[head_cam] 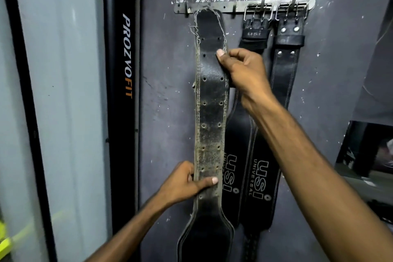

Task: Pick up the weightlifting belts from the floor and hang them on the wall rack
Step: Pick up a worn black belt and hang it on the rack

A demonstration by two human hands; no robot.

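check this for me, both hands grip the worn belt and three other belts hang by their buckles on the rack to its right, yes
Not quite. The head view shows two other belts, not three, hanging by their buckles on the rack: the middle belt and the right belt. The rest holds: the left hand and right hand both grip the worn belt.

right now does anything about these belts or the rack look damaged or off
The worn belt is frayed: loose stitching threads hang off its top end by the wall rack, and its face is scuffed.
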